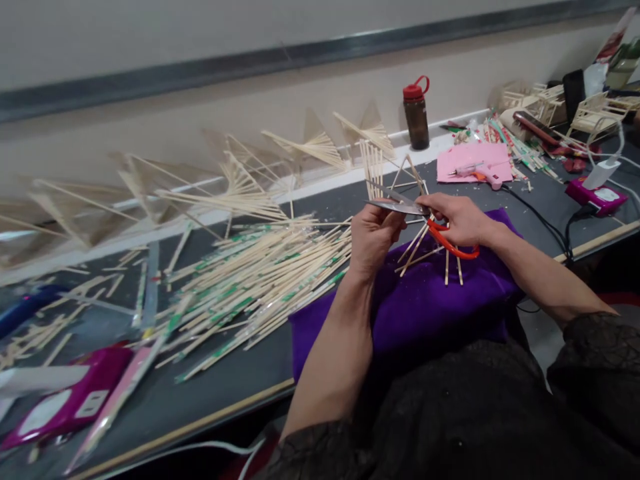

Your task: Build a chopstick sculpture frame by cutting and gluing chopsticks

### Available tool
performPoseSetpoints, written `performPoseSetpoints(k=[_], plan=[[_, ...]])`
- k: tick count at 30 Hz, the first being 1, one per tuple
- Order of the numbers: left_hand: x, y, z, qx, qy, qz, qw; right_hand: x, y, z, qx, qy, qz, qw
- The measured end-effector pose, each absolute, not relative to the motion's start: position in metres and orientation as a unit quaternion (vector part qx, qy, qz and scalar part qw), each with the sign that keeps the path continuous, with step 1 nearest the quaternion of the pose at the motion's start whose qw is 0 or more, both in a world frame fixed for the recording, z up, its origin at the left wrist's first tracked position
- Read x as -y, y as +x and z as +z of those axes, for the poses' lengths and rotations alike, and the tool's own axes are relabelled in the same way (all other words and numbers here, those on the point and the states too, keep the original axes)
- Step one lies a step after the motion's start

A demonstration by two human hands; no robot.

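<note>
My right hand [460, 220] is closed round a pair of scissors [453, 248] with orange-red handles. Its metal blades point left, across the fingers of my left hand [373, 233]. The left hand is closed on a wooden stick structure [371, 168], whose row of thin sticks stands up above the fingers. More sticks of it reach up behind the blades and down below my right hand, over a purple cloth [430, 307]. Whether the blades touch a stick I cannot tell.
A large pile of wooden chopsticks [270, 280], some in wrappers, lies to the left. Fan-shaped stick models [310, 148] line the wall. A red-capped bottle [416, 117], a pink glue gun [480, 172] on pink paper and a purple power strip [595, 197] stand to the right.
</note>
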State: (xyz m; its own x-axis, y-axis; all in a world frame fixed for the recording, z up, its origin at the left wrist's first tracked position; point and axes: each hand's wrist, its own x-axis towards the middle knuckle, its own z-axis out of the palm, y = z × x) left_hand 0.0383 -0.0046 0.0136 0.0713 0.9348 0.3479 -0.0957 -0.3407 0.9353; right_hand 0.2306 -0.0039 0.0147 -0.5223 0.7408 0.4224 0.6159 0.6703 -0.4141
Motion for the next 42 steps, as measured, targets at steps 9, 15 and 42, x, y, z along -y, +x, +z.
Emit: performPoseSetpoints(k=[9,15,42], plan=[[0.0043,0.0391,0.0123,-0.36,0.589,0.585,0.425,0.0008,0.2328,0.0147,0.874,-0.378,0.112,0.285],[0.0033,0.0378,0.0113,-0.369,0.623,0.56,0.401,-0.0027,0.2359,0.0112,0.877,-0.36,0.108,0.299],[0.0023,0.043,0.0063,-0.357,0.628,0.562,0.402,-0.0033,0.2378,0.0146,0.866,-0.381,0.12,0.301]])
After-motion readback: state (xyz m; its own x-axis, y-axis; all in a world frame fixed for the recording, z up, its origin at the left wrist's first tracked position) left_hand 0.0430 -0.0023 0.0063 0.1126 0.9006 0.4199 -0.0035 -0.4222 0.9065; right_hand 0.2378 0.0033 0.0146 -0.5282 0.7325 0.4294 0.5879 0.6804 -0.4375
